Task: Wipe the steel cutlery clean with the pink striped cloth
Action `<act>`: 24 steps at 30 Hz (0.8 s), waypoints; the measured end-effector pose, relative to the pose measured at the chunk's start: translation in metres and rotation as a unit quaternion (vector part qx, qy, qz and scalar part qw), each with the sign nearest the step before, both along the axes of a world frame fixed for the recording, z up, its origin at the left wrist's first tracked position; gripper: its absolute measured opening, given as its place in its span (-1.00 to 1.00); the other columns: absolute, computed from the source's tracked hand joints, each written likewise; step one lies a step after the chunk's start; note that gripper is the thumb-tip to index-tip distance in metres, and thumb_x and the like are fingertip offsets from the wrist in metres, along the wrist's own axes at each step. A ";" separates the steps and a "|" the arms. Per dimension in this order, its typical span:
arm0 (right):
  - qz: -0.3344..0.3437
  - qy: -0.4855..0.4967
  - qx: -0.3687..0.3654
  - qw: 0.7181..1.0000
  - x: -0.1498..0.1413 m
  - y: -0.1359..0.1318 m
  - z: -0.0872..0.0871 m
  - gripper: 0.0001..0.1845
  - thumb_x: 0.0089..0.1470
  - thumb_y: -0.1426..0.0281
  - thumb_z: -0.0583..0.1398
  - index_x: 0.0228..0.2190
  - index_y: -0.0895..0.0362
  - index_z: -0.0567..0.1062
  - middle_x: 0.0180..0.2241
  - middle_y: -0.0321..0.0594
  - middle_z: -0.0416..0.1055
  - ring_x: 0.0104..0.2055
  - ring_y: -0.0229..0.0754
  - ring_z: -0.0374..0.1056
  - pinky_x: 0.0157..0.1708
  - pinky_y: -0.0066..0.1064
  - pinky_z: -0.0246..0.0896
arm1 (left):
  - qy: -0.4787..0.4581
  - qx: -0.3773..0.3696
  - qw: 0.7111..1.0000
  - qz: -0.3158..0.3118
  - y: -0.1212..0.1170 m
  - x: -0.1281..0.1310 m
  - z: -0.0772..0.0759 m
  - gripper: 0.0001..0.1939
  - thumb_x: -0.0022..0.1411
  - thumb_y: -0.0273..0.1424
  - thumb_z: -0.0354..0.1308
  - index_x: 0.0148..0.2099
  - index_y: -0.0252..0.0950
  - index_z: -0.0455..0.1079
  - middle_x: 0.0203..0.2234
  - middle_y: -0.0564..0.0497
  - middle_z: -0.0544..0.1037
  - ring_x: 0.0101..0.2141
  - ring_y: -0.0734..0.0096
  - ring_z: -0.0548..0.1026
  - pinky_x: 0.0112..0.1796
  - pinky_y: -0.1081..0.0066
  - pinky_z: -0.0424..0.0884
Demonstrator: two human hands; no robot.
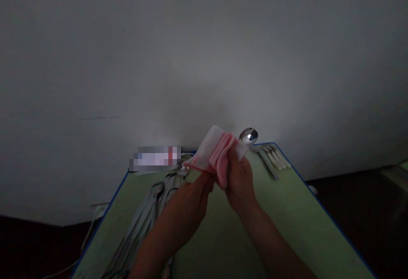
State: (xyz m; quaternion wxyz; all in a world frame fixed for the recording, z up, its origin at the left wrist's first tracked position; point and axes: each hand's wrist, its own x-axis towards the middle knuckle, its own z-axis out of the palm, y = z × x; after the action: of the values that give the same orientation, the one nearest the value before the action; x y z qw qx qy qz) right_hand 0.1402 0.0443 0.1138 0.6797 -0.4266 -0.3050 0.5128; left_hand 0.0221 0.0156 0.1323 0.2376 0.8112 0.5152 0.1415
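A pink and white cloth [213, 151] is wrapped round a metal spoon, whose shiny bowl [248, 135] sticks out at the upper right. My right hand [239, 179] is closed round the cloth where it covers the spoon. My left hand [200, 192] is closed on the spoon's lower end, at the cloth's lower edge. Both hands hover above the green table [296, 223].
Several long metal utensils [149, 211] lie in a row on the table's left side. A few more pieces of cutlery [270, 158] lie at the far right corner. A blurred-out box [156, 158] sits at the far edge, against a plain white wall. The room is dim.
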 end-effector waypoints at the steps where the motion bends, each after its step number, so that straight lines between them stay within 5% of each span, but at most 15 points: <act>1: 0.016 0.004 -0.002 1.000 -0.003 -0.001 -0.002 -0.55 -0.02 0.02 0.07 -0.45 0.18 0.39 -0.59 -0.30 0.34 -0.58 -0.34 0.20 -0.62 -0.54 0.05 | 0.005 0.003 1.000 0.004 0.000 -0.001 0.001 -0.74 0.33 -0.42 -0.28 -0.09 -0.25 0.22 -0.47 0.01 0.48 -0.52 0.37 0.43 -0.48 0.42 0.20; 6: 0.050 0.092 -0.031 0.994 -0.004 0.008 -0.011 -0.52 -0.05 0.00 0.10 -0.32 0.17 0.42 -0.41 -0.19 0.46 -0.43 -0.26 0.35 -0.53 -0.50 0.18 | 0.016 0.010 1.000 -0.011 0.001 -0.012 0.004 -0.73 0.34 -0.36 -0.27 -0.14 -0.24 0.25 -0.38 -0.03 0.53 -0.43 0.32 0.48 -0.41 0.39 0.24; 12: -0.002 0.148 0.009 0.989 0.011 0.026 -0.019 -0.48 -0.01 -0.03 0.04 -0.26 0.15 0.44 -0.28 -0.12 0.47 -0.26 -0.19 0.39 -0.36 -0.36 0.31 | 0.083 0.009 0.996 0.006 -0.001 -0.013 0.003 -0.71 0.36 -0.30 -0.29 -0.23 -0.23 0.23 -0.55 0.04 0.46 -0.54 0.36 0.44 -0.50 0.44 0.16; 18: -0.097 0.052 0.080 0.991 0.042 0.028 -0.007 -0.60 -0.05 0.07 0.14 -0.32 0.14 0.45 -0.37 -0.25 0.46 -0.33 -0.25 0.36 -0.35 -0.42 0.26 | 0.069 -0.008 0.997 -0.014 -0.008 -0.021 0.010 -0.71 0.35 -0.28 -0.29 -0.18 -0.20 0.24 -0.54 0.06 0.47 -0.51 0.35 0.45 -0.47 0.44 0.22; 24: -0.088 -0.092 0.066 0.990 0.034 0.021 -0.010 -0.53 -0.04 0.02 0.10 -0.34 0.20 0.44 -0.50 -0.26 0.40 -0.46 -0.29 0.27 -0.50 -0.49 0.12 | 0.019 -0.015 0.999 -0.021 0.004 -0.039 0.010 -0.72 0.33 -0.26 -0.23 -0.22 -0.20 0.29 -0.44 0.05 0.50 -0.42 0.35 0.46 -0.36 0.42 0.30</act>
State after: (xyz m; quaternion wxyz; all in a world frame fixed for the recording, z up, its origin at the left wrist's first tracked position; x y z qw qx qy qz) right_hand 0.1739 0.0649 0.1040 0.7178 -0.4511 -0.3607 0.3888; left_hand -0.0173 0.0194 0.1424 0.2426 0.8208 0.5047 0.1132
